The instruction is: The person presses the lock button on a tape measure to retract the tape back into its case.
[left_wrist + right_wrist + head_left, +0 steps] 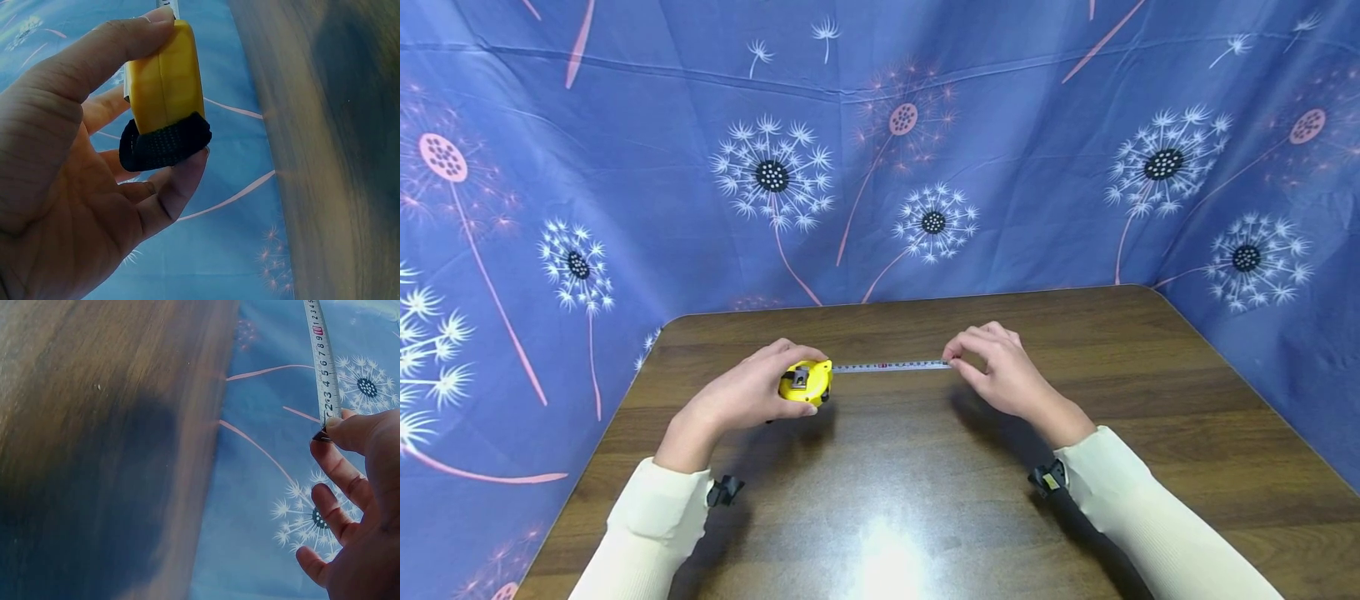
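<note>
My left hand point(752, 386) grips a yellow tape measure point(811, 385) by its case, thumb on one side and fingers round the other. A black wrist strap point(165, 145) hangs at the case's lower end in the left wrist view. From the case a white metal blade point(891, 367) runs out straight to the right, past the red 10 mark. The thumb and forefinger of my right hand point(1003, 372) pinch the blade's dark end hook point(321, 435); its other fingers are loosely bent. Both hands are held over the table, their shadows falling below them.
The brown wood-grain table point(1150, 375) reaches back to a blue cloth point(1037, 167) printed with dandelions, which also hangs along both sides. Small dark wrist devices point(1048, 478) sit at the cream sleeves point(1138, 508). A bright glare lies on the table's front middle.
</note>
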Action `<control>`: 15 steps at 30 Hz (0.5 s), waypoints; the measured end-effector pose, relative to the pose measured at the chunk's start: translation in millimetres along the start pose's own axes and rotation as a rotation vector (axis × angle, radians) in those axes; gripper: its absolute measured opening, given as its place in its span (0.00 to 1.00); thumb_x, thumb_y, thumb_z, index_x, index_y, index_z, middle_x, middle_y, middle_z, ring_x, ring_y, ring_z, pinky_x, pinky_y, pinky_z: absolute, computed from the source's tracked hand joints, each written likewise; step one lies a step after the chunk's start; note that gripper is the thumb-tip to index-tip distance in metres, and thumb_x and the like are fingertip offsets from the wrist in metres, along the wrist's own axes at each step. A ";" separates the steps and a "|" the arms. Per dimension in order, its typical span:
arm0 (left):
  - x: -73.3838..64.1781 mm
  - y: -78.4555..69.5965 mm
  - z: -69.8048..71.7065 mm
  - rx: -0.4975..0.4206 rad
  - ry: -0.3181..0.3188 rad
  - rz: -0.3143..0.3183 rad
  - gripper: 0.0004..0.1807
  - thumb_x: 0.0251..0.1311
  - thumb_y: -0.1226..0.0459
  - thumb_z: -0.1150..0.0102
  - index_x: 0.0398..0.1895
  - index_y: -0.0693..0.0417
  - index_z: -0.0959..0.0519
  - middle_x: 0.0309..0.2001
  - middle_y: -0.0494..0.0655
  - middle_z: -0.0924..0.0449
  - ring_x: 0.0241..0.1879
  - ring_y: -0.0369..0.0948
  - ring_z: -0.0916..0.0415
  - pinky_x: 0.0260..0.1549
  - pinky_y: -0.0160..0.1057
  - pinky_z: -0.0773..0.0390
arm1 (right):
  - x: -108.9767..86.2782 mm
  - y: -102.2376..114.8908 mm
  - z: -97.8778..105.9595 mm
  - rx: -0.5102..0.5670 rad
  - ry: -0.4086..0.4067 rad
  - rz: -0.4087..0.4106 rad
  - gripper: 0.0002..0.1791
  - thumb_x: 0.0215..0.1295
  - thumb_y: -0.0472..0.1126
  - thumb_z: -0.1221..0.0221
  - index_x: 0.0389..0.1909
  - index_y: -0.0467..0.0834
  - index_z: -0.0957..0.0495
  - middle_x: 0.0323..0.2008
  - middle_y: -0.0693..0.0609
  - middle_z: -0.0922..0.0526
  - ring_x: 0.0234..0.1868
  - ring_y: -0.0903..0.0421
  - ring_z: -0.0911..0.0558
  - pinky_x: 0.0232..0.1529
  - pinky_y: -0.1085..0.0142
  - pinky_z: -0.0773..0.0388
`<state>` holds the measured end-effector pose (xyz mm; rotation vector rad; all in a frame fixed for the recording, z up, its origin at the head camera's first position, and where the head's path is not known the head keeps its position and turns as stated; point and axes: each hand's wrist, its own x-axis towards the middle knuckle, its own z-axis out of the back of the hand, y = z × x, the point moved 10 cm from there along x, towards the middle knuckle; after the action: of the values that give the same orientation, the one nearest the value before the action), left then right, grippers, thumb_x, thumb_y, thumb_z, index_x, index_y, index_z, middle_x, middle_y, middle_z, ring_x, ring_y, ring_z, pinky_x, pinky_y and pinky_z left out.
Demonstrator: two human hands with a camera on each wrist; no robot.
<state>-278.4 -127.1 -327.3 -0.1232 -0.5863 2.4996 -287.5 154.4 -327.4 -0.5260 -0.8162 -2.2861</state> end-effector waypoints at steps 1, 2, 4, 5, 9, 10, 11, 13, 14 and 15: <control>0.4 0.0 -0.3 0.004 -0.002 -0.001 0.36 0.55 0.55 0.21 0.68 0.40 0.25 0.55 0.45 0.26 0.50 0.42 0.27 0.49 0.46 0.24 | 0.4 0.0 -0.2 0.000 0.000 0.000 0.10 0.66 0.33 0.32 0.38 0.53 0.17 0.38 0.57 0.15 0.47 0.51 0.25 0.55 0.38 0.39; 0.8 -0.1 -0.6 0.004 -0.004 -0.002 0.36 0.55 0.55 0.21 0.68 0.40 0.25 0.55 0.45 0.26 0.50 0.42 0.27 0.49 0.46 0.24 | 0.8 0.2 -0.5 0.000 -0.001 0.000 0.10 0.66 0.33 0.32 0.38 0.53 0.17 0.38 0.57 0.15 0.47 0.52 0.25 0.55 0.38 0.39; 1.5 -1.2 -0.4 0.005 -0.011 -0.010 0.36 0.54 0.55 0.21 0.68 0.41 0.24 0.54 0.44 0.26 0.49 0.42 0.27 0.49 0.46 0.24 | 1.7 0.5 -1.5 0.001 -0.001 -0.001 0.10 0.66 0.33 0.32 0.38 0.53 0.17 0.38 0.59 0.15 0.47 0.52 0.25 0.55 0.39 0.39; 1.9 -2.1 -0.1 0.006 -0.016 -0.017 0.36 0.54 0.55 0.21 0.67 0.41 0.24 0.54 0.44 0.26 0.49 0.42 0.27 0.49 0.46 0.24 | 2.3 0.4 -2.3 0.000 -0.001 -0.002 0.10 0.66 0.33 0.32 0.38 0.53 0.17 0.38 0.60 0.15 0.47 0.52 0.25 0.55 0.39 0.39; 3.0 -3.7 0.4 0.009 -0.028 -0.023 0.36 0.53 0.55 0.21 0.67 0.42 0.24 0.53 0.45 0.25 0.49 0.43 0.27 0.48 0.47 0.24 | 4.7 -0.6 -4.8 -0.005 -0.004 -0.001 0.10 0.65 0.33 0.32 0.38 0.54 0.17 0.39 0.63 0.16 0.46 0.53 0.25 0.54 0.40 0.38; 3.1 -3.5 0.3 0.011 -0.030 -0.023 0.36 0.53 0.55 0.21 0.67 0.42 0.24 0.53 0.45 0.25 0.49 0.43 0.27 0.49 0.47 0.24 | 5.3 -0.9 -5.1 -0.007 -0.006 0.000 0.10 0.65 0.33 0.32 0.38 0.54 0.17 0.39 0.63 0.16 0.46 0.53 0.25 0.54 0.40 0.38; 3.2 -3.5 0.3 0.012 -0.032 -0.022 0.36 0.53 0.55 0.21 0.67 0.42 0.24 0.53 0.45 0.25 0.49 0.43 0.27 0.49 0.47 0.24 | 5.9 -1.1 -5.5 -0.007 -0.007 0.001 0.10 0.65 0.33 0.32 0.38 0.54 0.17 0.39 0.63 0.16 0.46 0.53 0.25 0.54 0.40 0.38; 3.2 -3.3 0.3 0.010 -0.035 -0.021 0.36 0.53 0.55 0.21 0.67 0.42 0.24 0.53 0.45 0.25 0.49 0.43 0.27 0.49 0.47 0.25 | 7.2 -1.2 -6.1 -0.004 -0.010 0.005 0.10 0.65 0.33 0.32 0.37 0.53 0.17 0.39 0.63 0.16 0.45 0.53 0.25 0.53 0.41 0.37; 3.1 -3.4 0.3 0.010 -0.036 -0.020 0.36 0.53 0.55 0.21 0.67 0.42 0.24 0.53 0.45 0.25 0.49 0.43 0.27 0.49 0.47 0.25 | 7.8 -1.2 -6.4 -0.003 -0.011 0.004 0.11 0.65 0.33 0.31 0.37 0.53 0.17 0.39 0.63 0.16 0.45 0.53 0.25 0.52 0.41 0.37; 3.1 -3.5 0.2 0.010 -0.037 -0.020 0.36 0.53 0.55 0.21 0.67 0.42 0.24 0.53 0.45 0.25 0.49 0.43 0.27 0.49 0.47 0.25 | 8.4 -1.2 -6.9 0.002 -0.011 0.004 0.11 0.65 0.33 0.31 0.37 0.53 0.17 0.39 0.63 0.16 0.45 0.53 0.25 0.52 0.41 0.37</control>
<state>-279.3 -122.9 -325.4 -0.0678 -0.5875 2.4895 -295.3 146.8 -328.2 -0.5387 -0.8221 -2.2802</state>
